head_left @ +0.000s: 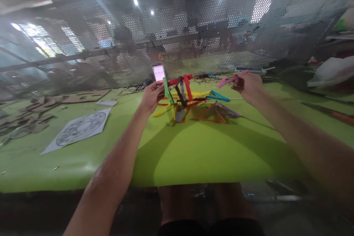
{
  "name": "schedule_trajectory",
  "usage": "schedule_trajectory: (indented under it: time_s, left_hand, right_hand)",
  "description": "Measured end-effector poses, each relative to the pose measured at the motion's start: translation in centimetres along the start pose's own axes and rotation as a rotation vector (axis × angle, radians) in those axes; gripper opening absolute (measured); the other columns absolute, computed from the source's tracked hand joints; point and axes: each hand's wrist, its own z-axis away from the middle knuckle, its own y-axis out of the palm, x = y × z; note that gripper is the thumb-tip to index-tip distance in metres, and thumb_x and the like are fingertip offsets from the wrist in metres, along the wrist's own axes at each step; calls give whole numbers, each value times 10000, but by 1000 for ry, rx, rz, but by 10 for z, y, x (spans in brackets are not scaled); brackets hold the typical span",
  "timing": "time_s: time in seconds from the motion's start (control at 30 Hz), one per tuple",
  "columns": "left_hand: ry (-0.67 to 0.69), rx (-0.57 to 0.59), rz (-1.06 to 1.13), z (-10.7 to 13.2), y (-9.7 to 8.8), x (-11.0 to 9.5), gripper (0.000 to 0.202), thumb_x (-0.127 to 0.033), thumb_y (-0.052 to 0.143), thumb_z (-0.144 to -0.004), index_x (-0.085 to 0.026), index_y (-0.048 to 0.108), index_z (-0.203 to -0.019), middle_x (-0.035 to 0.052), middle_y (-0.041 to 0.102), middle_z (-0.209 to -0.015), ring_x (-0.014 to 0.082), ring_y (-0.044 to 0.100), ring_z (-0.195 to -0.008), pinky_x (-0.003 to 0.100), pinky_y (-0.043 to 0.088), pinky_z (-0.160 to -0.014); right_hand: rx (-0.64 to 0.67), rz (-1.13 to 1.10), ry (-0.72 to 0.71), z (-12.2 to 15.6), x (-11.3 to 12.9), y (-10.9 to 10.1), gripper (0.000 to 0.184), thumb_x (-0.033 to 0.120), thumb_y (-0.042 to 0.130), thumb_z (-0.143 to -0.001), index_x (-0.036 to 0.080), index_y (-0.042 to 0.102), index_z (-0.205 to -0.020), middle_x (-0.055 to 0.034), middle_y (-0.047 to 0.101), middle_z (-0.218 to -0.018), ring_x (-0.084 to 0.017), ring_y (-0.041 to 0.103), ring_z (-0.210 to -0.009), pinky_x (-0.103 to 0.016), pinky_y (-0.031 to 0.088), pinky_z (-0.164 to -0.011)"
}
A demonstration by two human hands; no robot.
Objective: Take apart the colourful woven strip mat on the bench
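My left hand is closed on a red stick raised above the table. Folded strips hang over the stick: a green one beside my fingers, black ones and a red one. To the right, my right hand pinches a pink folded strip, its free end pointing left, apart from the stick. Below and between my hands lie more folded strips, among them a blue one, a purple one, an orange one and a yellow one.
On the green table a printed paper and cardboard scraps lie at the left. A lit phone stands at the back, near a perforated metal panel. A second phone and a plastic bag are at the right.
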Motion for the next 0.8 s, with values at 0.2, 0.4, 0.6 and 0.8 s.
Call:
schedule_trajectory:
  time_s: [0.2, 0.4, 0.6, 0.8]
  left_hand:
    - [-39, 87, -55, 1, 7, 10, 317, -338, 911, -714, -176, 678, -855, 1, 721, -729, 112, 664, -574, 220, 546, -558]
    - [-77, 180, -149, 9, 19, 11, 351, -390, 909, -702, -160, 708, -875, 12, 722, -729, 126, 670, -601, 242, 545, -583]
    - [0, 305, -325, 19, 30, 12, 384, -466, 886, -710, -146, 773, -891, 33, 722, -750, 115, 625, -602, 257, 525, -604]
    - [8, 357, -381, 18, 26, 15, 379, -456, 887, -704, -142, 783, -888, 33, 712, -712, 123, 620, -597, 276, 535, -620]
  right_hand:
    - [438, 362, -127, 27, -10, 13, 146, 74, 724, -819, 183, 722, -916, -41, 721, -829, -153, 650, -644, -311, 555, -657]
    - [695, 539, -248, 46, -12, 20, 304, 434, 740, -879, 173, 775, -1030, -57, 720, -782, -143, 604, -576, -293, 489, -567]
    - [619, 417, -388, 54, -12, 27, 373, 502, 816, -809, 232, 773, -1062, -56, 697, -839, -195, 643, -727, -348, 543, -668]
    - [520, 399, -537, 48, -12, 27, 203, 410, 859, -781, 218, 797, -800, -63, 701, -808, -204, 619, -777, -355, 518, -712]
